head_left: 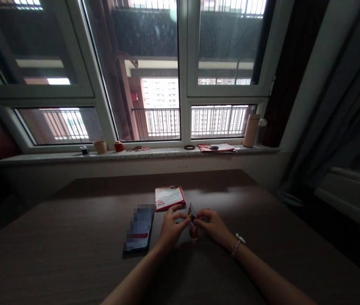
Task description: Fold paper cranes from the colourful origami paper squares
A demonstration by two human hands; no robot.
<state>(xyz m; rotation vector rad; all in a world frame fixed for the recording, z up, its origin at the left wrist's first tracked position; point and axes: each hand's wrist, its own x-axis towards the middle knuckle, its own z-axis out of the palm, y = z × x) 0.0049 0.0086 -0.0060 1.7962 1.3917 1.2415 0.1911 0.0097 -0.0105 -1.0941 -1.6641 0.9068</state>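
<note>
My left hand and my right hand meet over the middle of a dark wooden table. Both pinch a small red and multicoloured packet that stands upright between their fingertips. What the packet is I cannot make out. A bracelet sits on my right wrist. Just beyond my hands lies a red and white card or booklet, flat on the table. A dark phone lies to the left of my left hand.
A stone window sill runs behind the table, with small cups, a red notebook and a tall beige tumbler. Large windows rise above it. A grey curtain hangs at the right.
</note>
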